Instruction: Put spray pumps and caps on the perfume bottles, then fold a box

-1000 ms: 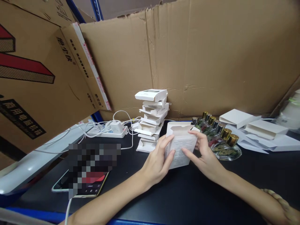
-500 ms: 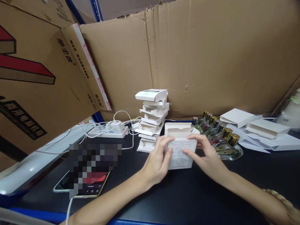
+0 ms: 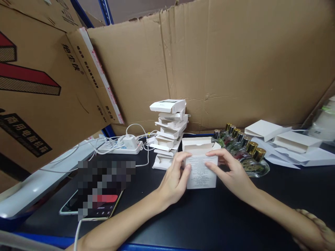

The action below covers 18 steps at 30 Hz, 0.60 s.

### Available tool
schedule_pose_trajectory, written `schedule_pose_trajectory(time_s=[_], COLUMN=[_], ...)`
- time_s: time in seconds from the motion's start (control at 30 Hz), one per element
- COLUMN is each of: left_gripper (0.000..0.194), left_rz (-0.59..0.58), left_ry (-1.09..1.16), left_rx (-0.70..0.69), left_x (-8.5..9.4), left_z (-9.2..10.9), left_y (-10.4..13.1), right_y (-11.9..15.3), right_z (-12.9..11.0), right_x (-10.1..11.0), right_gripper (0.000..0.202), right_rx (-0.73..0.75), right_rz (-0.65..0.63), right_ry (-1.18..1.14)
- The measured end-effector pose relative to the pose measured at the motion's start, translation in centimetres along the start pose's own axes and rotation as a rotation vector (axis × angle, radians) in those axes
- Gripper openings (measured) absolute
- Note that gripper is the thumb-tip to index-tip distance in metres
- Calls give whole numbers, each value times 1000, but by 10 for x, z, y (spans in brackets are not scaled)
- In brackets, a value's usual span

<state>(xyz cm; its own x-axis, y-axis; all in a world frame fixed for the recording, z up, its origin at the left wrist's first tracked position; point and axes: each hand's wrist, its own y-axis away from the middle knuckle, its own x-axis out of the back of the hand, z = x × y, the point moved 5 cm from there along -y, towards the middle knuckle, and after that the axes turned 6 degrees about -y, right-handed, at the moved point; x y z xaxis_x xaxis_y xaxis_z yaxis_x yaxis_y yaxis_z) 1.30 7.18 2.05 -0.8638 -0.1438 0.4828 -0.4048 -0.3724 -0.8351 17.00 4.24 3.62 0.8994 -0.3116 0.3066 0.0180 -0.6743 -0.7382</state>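
A small white carton (image 3: pixel 201 174) with fine print on its front stands upright between my hands, its top flaps raised and its mouth open. My left hand (image 3: pixel 174 181) grips its left side, thumb on the front and fingertips at the upper edge. On the right side my right hand (image 3: pixel 230 174) holds it, index finger at the top corner and thumb on the printed face. What lies inside the carton is hidden. Behind my left hand rises a stack of white cartons (image 3: pixel 167 132). Glass bottles with gold and silver caps (image 3: pixel 252 167) stand in a row beyond my right hand.
White flattened cartons (image 3: pixel 298 141) lie at the right. To the left are a phone (image 3: pixel 104 209) with a cable and a white power strip (image 3: pixel 120 148) with chargers. Tall cardboard sheets (image 3: pixel 235 69) wall off the back and left of the black table (image 3: pixel 209 223).
The carton has turned slightly so its printed face is squarer to me, with both hands still on it. The whole view has shifted a little.
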Motion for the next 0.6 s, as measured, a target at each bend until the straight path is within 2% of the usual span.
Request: schedule_pose_trajectory(time_s=[0.13,0.33,0.4,0.53,0.6], left_gripper=[33,34,31,26,26], left_rz=[6,79,80,60,53], left_ry=[-15,53,85,139,170], left_rx=[4,39,78,136,162], left_x=[1,3,3,3,4], left_z=[-1,2,2,1,1], left_y=[-1,-1,-2,-2,-1], right_y=[1,0,0,2,2], right_z=[-2,-4,-4,-3,-2], right_x=[-1,0,1,0,0], right_gripper=[17,56,52,26,23], right_rx=[18,-42,-30,19,33], right_rz=[-10,43,47,-5,-10], right_ry=[-26,-170,-160,-130,-136])
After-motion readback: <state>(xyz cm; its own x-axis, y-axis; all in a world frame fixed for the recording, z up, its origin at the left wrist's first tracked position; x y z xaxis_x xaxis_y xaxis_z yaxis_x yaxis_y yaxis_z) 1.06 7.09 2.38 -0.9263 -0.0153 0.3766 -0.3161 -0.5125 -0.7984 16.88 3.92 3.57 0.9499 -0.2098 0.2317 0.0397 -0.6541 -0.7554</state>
